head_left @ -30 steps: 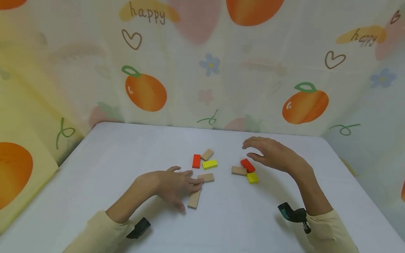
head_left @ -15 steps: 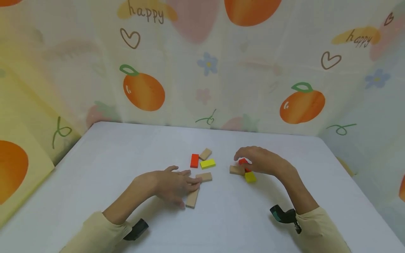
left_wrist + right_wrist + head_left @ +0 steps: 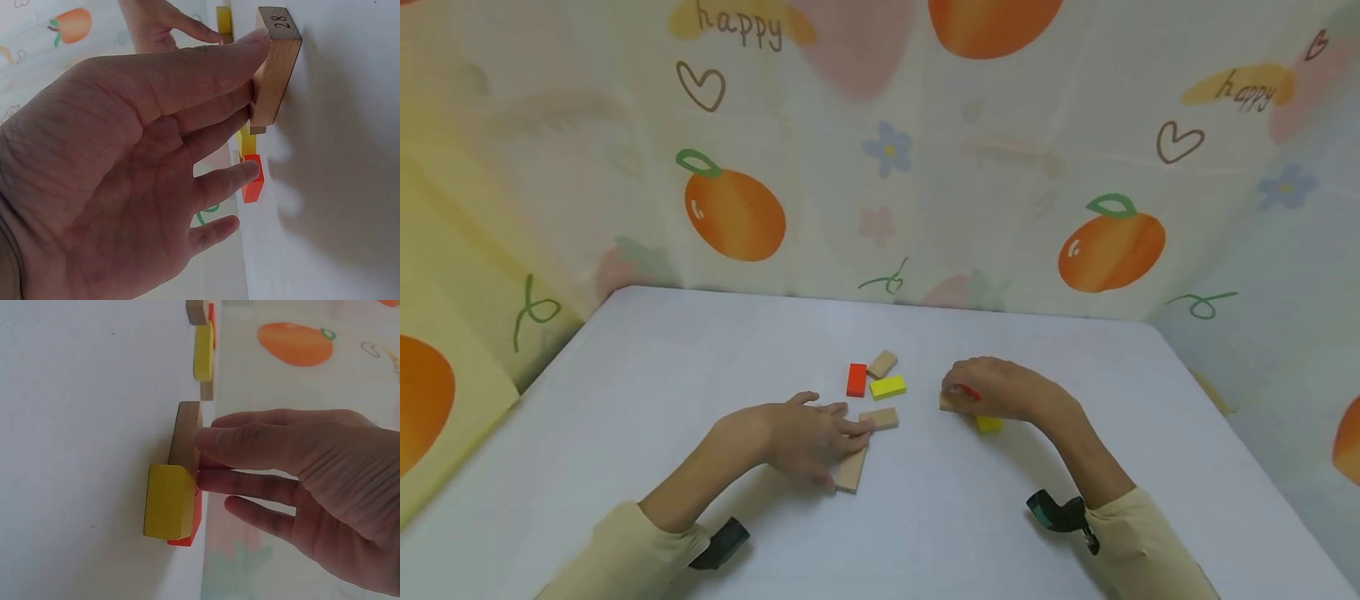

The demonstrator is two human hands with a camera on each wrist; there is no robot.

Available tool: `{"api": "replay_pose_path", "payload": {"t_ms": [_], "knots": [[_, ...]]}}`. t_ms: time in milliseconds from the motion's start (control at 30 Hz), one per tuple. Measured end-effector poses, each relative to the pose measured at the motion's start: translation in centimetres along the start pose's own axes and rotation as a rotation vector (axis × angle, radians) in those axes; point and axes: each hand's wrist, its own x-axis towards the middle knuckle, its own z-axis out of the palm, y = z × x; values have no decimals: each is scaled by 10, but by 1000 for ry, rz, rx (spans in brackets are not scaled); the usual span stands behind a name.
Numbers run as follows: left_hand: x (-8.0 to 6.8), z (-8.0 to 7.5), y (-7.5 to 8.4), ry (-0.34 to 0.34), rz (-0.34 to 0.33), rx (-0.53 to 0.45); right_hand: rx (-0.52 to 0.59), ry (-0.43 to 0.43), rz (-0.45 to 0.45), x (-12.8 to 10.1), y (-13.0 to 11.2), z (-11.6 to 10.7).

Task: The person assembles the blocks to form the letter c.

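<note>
My left hand [image 3: 838, 440] lies flat on the white table [image 3: 647, 375], fingers straight. Its fingertips rest on two plain wooden blocks: one [image 3: 880, 418] by the index finger and one [image 3: 852, 469] nearer me. In the left wrist view the index tip touches a wooden block marked 28 [image 3: 278, 62]. My right hand [image 3: 961, 392] is curved over a small cluster to the right. Its thumb and finger pinch a red block [image 3: 970, 392] that lies against a wooden block [image 3: 186, 434] and a yellow block [image 3: 167, 500]. Most of the red block is hidden under the fingers.
Between the hands, farther back, lie a red block [image 3: 856, 380], a yellow block [image 3: 887, 387] and a tilted wooden block [image 3: 882, 364]. A cloth printed with oranges [image 3: 733, 212] walls the table at the back and both sides.
My right hand has come down from above the right cluster and closed its fingers on the red block. The left hand has stayed on its wooden blocks.
</note>
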Motion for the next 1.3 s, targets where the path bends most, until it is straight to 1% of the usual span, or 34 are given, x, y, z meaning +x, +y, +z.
{"api": "replay_pose_path", "payload": {"t_ms": [167,367,533,733,833,967,1133,1300], "knots": [[2,0,0,-7,0,17,5,5,-42,3,2,3],[3,1,0,-13,-3,-7,14,6,-41,4,3,4],[4,2,-1,-11,5,5,13,3,-37,4,2,6],[4,2,1,-14,-7,18,26,14,-55,4,2,8],[3,1,2,-15,-14,26,17,22,-57,5,3,8],[3,0,4,-22,-28,13,-6,42,-69,5,3,7],[4,0,4,-8,-23,13,-30,77,-97,1,-2,1],[3,0,4,-7,-29,-11,-36,87,-116,-2,-13,-4]]}}
